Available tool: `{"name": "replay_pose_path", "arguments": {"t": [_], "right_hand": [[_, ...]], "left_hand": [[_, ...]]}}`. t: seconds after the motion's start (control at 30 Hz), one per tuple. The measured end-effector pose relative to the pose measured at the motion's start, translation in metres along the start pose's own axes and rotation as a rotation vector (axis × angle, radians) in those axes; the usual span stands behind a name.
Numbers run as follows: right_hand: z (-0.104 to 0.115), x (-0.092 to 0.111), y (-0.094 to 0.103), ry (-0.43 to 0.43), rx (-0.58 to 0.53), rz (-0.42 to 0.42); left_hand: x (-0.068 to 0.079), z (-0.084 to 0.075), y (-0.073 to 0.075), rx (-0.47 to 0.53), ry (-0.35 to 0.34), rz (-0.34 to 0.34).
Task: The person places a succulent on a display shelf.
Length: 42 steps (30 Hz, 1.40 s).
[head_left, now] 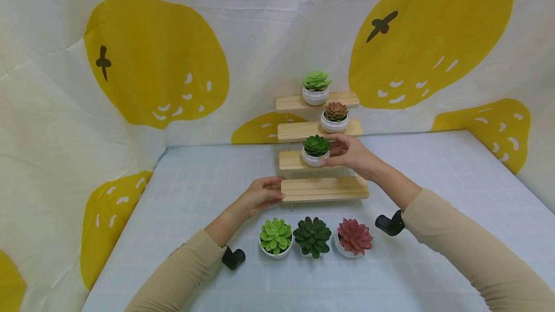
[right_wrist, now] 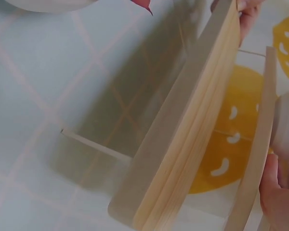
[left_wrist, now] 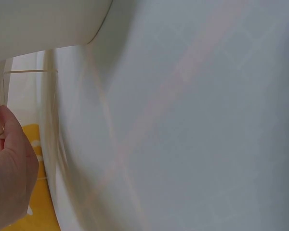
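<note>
My right hand (head_left: 353,155) grips a white pot with a dark green succulent (head_left: 316,146) at the second shelf from the bottom of a tiered wooden stand (head_left: 325,189). In the right wrist view the thumb of that hand (right_wrist: 282,192) lies against the pot (right_wrist: 286,126), beside the shelf board. My left hand (head_left: 260,196) holds the left end of the lowest shelf, its fingers bent at the board's edge. A brown-red succulent (head_left: 336,112) stands one shelf higher, and a light green succulent (head_left: 316,88) occupies the top shelf.
Before the stand, a row on the pale tablecloth (head_left: 182,206) holds a bright green succulent (head_left: 276,237), a dark green one (head_left: 312,236) and a red one (head_left: 353,238), all in white pots. A white cloth printed with yellow fruit (head_left: 160,61) hangs behind. Black wrist cameras sit under both sleeves.
</note>
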State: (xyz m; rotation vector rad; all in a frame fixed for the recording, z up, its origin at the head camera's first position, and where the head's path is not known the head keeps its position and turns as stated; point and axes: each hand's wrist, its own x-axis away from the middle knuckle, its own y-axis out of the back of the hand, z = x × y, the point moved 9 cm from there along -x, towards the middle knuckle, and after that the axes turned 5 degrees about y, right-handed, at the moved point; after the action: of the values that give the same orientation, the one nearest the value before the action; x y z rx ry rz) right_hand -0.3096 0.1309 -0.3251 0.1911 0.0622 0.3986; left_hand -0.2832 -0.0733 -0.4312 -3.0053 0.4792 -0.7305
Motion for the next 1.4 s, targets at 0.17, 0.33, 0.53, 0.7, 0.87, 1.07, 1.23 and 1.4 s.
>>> {"name": "replay_pose_path", "arguments": {"t": [0.17, 0.33, 0.53, 0.7, 0.87, 1.07, 1.23, 1.4], "right_hand": [[-0.002, 0.007, 0.007, -0.013, 0.01, 0.01], [-0.003, 0.017, 0.016, -0.005, 0.012, 0.017], [-0.007, 0.031, 0.026, 0.007, 0.023, 0.058], [-0.012, 0.043, 0.035, 0.009, 0.055, 0.076], [-0.016, 0.056, 0.038, 0.02, 0.081, 0.095], [-0.022, 0.07, 0.04, 0.022, 0.093, 0.114], [-0.028, 0.082, 0.043, 0.03, 0.087, 0.133], [-0.033, 0.095, 0.045, 0.05, 0.081, 0.161]], "left_hand": [[0.0, 0.0, 0.0, 0.001, 0.0, 0.005], [0.0, 0.0, 0.0, -0.005, 0.0, 0.008], [0.0, -0.001, -0.001, -0.008, 0.0, 0.005], [0.0, -0.001, 0.0, 0.0, -0.001, 0.0], [0.0, -0.001, -0.001, 0.003, 0.002, 0.0], [0.0, 0.0, 0.0, 0.0, 0.009, -0.007], [-0.001, 0.001, 0.0, 0.002, 0.011, -0.011], [-0.001, 0.001, 0.001, 0.006, 0.012, -0.016]]}}
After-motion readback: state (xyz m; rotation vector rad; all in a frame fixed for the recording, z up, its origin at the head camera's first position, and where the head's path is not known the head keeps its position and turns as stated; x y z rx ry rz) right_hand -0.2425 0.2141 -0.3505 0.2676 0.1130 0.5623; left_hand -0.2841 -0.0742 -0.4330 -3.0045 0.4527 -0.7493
